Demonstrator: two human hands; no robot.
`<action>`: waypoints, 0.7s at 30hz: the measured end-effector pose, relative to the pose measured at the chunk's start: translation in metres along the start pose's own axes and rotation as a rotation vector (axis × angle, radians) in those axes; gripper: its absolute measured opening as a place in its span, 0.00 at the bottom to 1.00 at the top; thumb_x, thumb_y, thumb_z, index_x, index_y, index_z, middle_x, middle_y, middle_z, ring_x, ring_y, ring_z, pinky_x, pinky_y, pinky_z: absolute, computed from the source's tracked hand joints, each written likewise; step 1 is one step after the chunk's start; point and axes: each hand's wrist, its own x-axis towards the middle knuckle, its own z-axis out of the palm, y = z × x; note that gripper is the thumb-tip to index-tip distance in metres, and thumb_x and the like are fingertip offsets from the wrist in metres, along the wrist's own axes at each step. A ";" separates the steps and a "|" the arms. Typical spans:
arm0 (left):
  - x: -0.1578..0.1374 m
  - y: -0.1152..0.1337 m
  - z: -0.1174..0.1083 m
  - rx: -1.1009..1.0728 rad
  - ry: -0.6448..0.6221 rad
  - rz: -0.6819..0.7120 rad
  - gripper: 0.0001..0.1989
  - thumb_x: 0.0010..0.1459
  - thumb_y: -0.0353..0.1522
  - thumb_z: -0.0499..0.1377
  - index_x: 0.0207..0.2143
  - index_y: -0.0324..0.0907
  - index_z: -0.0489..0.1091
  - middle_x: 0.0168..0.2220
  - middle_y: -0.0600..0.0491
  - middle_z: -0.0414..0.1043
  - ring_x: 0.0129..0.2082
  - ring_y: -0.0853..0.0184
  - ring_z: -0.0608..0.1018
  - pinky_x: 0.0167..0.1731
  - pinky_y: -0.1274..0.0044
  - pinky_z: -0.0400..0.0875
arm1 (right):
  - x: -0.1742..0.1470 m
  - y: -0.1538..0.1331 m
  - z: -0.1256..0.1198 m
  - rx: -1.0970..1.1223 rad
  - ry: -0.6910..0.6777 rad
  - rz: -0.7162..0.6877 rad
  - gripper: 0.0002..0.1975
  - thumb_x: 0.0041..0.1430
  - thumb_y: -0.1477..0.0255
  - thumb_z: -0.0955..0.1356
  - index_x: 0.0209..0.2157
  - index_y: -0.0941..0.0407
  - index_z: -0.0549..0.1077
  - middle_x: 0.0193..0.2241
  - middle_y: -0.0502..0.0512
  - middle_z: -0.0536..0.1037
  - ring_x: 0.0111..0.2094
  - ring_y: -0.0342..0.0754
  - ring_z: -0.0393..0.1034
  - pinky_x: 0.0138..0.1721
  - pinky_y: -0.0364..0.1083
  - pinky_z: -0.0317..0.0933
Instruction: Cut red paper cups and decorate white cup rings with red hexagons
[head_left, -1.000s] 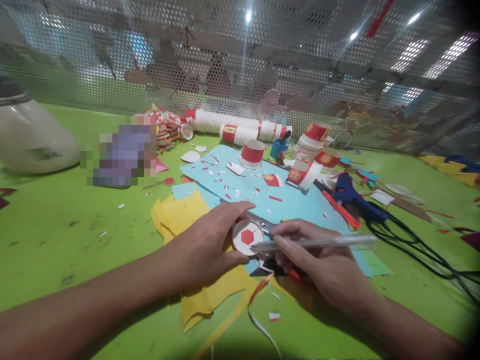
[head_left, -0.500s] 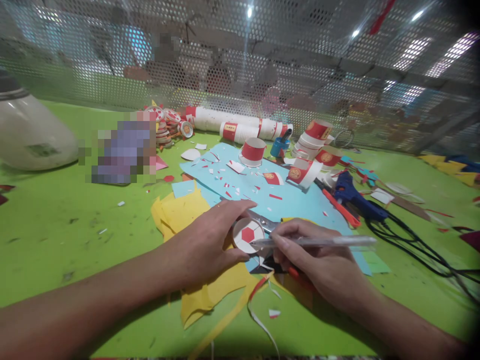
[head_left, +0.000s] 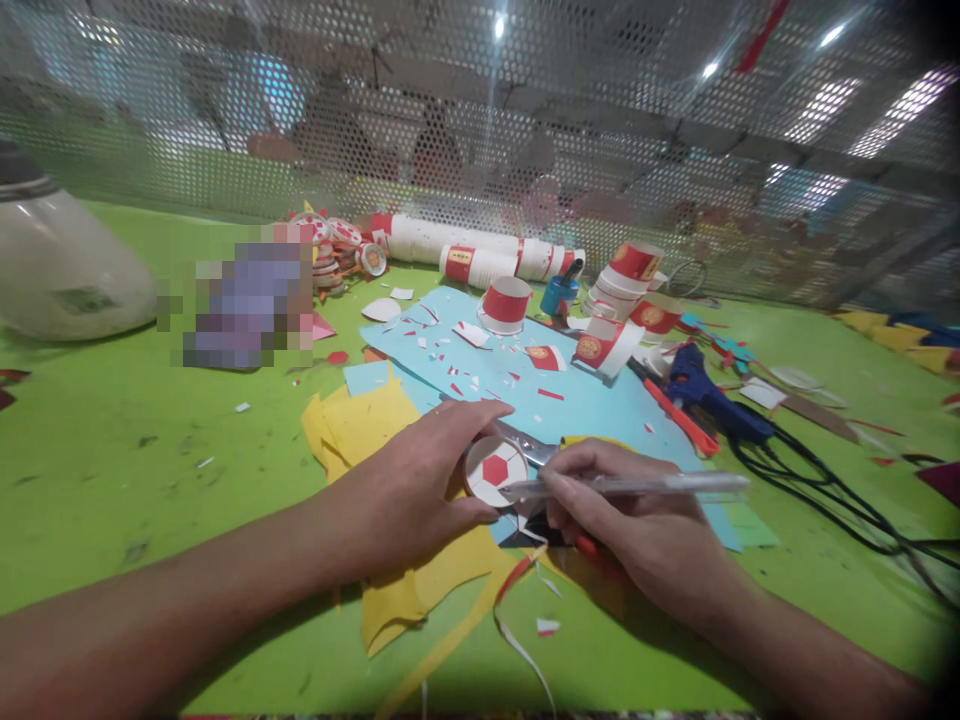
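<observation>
Between the thumb and fingers of my left hand [head_left: 424, 480] sits a small round white paper disc [head_left: 480, 488] with a red hexagon at its centre and thin dark lines running outward. My right hand [head_left: 622, 505] pinches a clear-barrelled pen [head_left: 675, 484], whose tip touches the disc right beside the hexagon. Beneath and behind the hands lie scissors [head_left: 529, 445], partly hidden, with their orange-red handle showing under my right palm. Yellow paper sheets [head_left: 367, 415] are under my left hand. A thin red and white paper strip [head_left: 517, 572] curls toward me.
Light blue paper [head_left: 600, 410] carries many scraps and a red-white cup piece [head_left: 505, 304]. Cut cups [head_left: 611, 345], a blue glue gun [head_left: 690, 390] with black cable, and an orange-handled tool [head_left: 686, 420] lie right. Stacked cups [head_left: 480, 265] and a perforated metal screen [head_left: 420, 130] stand behind.
Almost nothing differs. The pen's rear end has shifted very slightly left, while its tip stays on the disc and my left hand keeps its place.
</observation>
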 end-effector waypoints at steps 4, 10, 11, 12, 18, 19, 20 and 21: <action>0.000 -0.001 0.000 0.002 0.006 0.012 0.31 0.52 0.33 0.64 0.56 0.45 0.55 0.50 0.48 0.69 0.48 0.61 0.73 0.45 0.70 0.69 | -0.001 -0.001 0.000 -0.002 0.004 0.013 0.07 0.59 0.67 0.67 0.29 0.55 0.72 0.20 0.47 0.73 0.20 0.39 0.65 0.23 0.37 0.62; 0.000 -0.001 0.000 0.006 0.010 0.031 0.30 0.51 0.32 0.64 0.55 0.43 0.56 0.50 0.48 0.69 0.48 0.62 0.73 0.45 0.71 0.68 | -0.002 -0.003 0.000 0.007 0.001 0.017 0.07 0.59 0.68 0.67 0.29 0.55 0.72 0.20 0.47 0.73 0.20 0.39 0.65 0.23 0.38 0.62; 0.000 -0.001 0.000 0.007 0.011 0.032 0.30 0.52 0.32 0.64 0.55 0.43 0.56 0.49 0.48 0.69 0.48 0.63 0.73 0.45 0.71 0.68 | -0.002 -0.003 0.000 0.004 0.004 0.013 0.07 0.59 0.68 0.67 0.28 0.55 0.72 0.20 0.47 0.73 0.20 0.39 0.64 0.23 0.38 0.62; 0.000 0.000 0.001 0.008 0.013 0.033 0.30 0.52 0.33 0.64 0.55 0.43 0.56 0.49 0.48 0.69 0.48 0.63 0.73 0.45 0.72 0.68 | -0.002 -0.002 0.000 0.002 0.007 0.008 0.07 0.59 0.69 0.67 0.28 0.55 0.72 0.20 0.47 0.73 0.20 0.39 0.64 0.23 0.38 0.62; 0.001 0.000 0.001 0.017 0.015 0.041 0.31 0.51 0.32 0.64 0.55 0.42 0.55 0.49 0.48 0.69 0.48 0.63 0.72 0.46 0.72 0.68 | -0.002 -0.001 0.000 -0.001 0.005 0.001 0.06 0.59 0.70 0.67 0.29 0.55 0.72 0.20 0.46 0.73 0.20 0.38 0.64 0.23 0.37 0.61; 0.001 0.000 0.001 0.018 0.011 0.035 0.31 0.51 0.32 0.65 0.55 0.43 0.56 0.49 0.48 0.69 0.48 0.63 0.72 0.46 0.72 0.68 | -0.002 -0.001 0.000 -0.007 0.006 -0.001 0.06 0.59 0.70 0.67 0.29 0.55 0.72 0.20 0.47 0.73 0.21 0.38 0.65 0.23 0.37 0.61; 0.001 0.000 0.001 0.019 0.007 0.031 0.31 0.51 0.32 0.65 0.55 0.43 0.56 0.49 0.49 0.69 0.48 0.63 0.72 0.46 0.72 0.68 | -0.002 -0.001 0.000 -0.008 0.009 -0.002 0.06 0.59 0.70 0.66 0.29 0.55 0.72 0.20 0.47 0.73 0.21 0.38 0.65 0.23 0.37 0.62; 0.001 0.000 0.001 0.019 0.002 0.027 0.31 0.51 0.33 0.65 0.55 0.43 0.56 0.49 0.49 0.69 0.48 0.63 0.72 0.45 0.72 0.68 | -0.002 -0.001 0.000 -0.006 0.010 -0.004 0.07 0.59 0.69 0.66 0.29 0.55 0.72 0.20 0.47 0.73 0.21 0.38 0.65 0.23 0.37 0.62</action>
